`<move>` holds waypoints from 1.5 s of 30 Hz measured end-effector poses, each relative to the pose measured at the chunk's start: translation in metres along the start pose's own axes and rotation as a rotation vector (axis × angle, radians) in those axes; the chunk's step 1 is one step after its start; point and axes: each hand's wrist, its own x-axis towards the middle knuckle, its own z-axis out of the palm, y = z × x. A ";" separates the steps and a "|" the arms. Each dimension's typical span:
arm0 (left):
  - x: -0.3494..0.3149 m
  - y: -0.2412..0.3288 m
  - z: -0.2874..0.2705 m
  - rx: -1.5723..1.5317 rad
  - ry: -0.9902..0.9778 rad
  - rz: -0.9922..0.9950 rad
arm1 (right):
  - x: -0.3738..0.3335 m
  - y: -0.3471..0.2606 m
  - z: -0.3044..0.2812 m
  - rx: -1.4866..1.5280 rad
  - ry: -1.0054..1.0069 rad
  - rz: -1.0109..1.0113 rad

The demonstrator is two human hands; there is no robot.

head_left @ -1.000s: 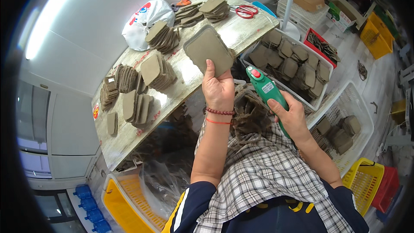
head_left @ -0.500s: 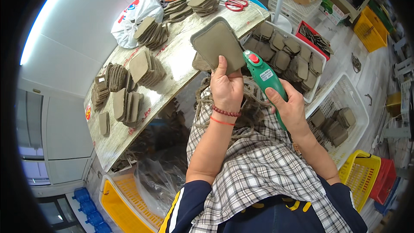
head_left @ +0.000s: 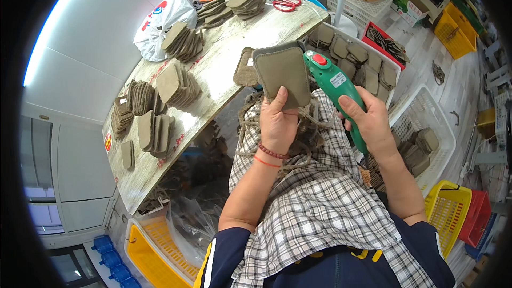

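Observation:
My left hand (head_left: 279, 122) grips a flat olive-brown fabric pad (head_left: 282, 74) with rounded corners and a stitched rim, thumb on its face. My right hand (head_left: 368, 120) is wrapped round a green handheld electric cutter (head_left: 338, 88) with a red button; its head meets the pad's upper right edge. Whether the tool's tip touches the fabric, I cannot tell. Just left of the held pad, a similar pad (head_left: 246, 68) with a small white tag lies at the table's edge. Brown fabric strips (head_left: 306, 144) lie on my checked apron (head_left: 298, 202).
On the pale wooden table (head_left: 218, 82) stand several stacks of pads (head_left: 178, 84), a white plastic bag (head_left: 162, 26) and red scissors (head_left: 287, 3). White baskets (head_left: 426, 106) with pads stand to the right. Yellow baskets (head_left: 154, 256) are at lower left and right.
The held pad has moved slightly right and down and turned to a steeper angle. My right hand with the green cutter has shifted right. The tagged pad at the table edge now shows more.

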 end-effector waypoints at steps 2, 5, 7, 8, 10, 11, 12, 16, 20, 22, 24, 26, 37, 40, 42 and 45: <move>0.001 0.011 -0.010 0.108 -0.049 0.004 | -0.004 -0.003 -0.012 -0.006 -0.052 0.024; 0.003 0.035 -0.024 0.243 -0.075 -0.041 | -0.009 -0.004 -0.027 -0.080 -0.107 0.060; 0.002 0.048 -0.022 0.317 -0.068 -0.044 | -0.012 -0.003 -0.032 -0.101 -0.146 0.071; 0.003 0.052 -0.024 0.355 -0.083 -0.039 | -0.014 -0.001 -0.034 -0.123 -0.146 0.068; 0.005 0.059 -0.029 0.433 -0.111 -0.022 | -0.016 0.003 -0.035 -0.168 -0.153 0.061; 0.005 0.063 -0.032 0.469 -0.117 -0.032 | -0.018 0.001 -0.035 -0.206 -0.166 0.068; 0.004 0.066 -0.032 0.507 -0.120 -0.037 | -0.019 0.003 -0.034 -0.229 -0.163 0.043; -0.004 0.069 -0.034 0.618 -0.109 -0.072 | -0.022 0.010 -0.027 -0.298 -0.141 -0.007; -0.014 0.063 -0.034 0.624 -0.084 -0.140 | -0.019 0.028 -0.019 -0.293 -0.123 -0.048; -0.019 0.062 -0.032 0.599 -0.058 -0.203 | -0.017 0.027 -0.016 -0.254 -0.136 -0.017; -0.021 0.062 -0.033 0.569 -0.060 -0.265 | -0.017 0.021 -0.014 -0.181 -0.161 0.049; -0.022 0.068 -0.036 0.593 -0.069 -0.319 | -0.015 0.019 -0.014 -0.132 -0.199 0.102; -0.013 0.106 -0.038 0.783 -0.002 -0.166 | -0.011 0.018 -0.030 -0.059 -0.363 0.228; -0.012 0.108 -0.040 0.728 0.047 -0.171 | -0.011 0.019 -0.029 -0.088 -0.399 0.244; -0.012 0.108 -0.041 0.725 0.043 -0.186 | -0.012 0.020 -0.028 -0.118 -0.406 0.248; -0.013 0.109 -0.042 0.764 0.015 -0.217 | -0.011 0.019 -0.025 -0.175 -0.403 0.214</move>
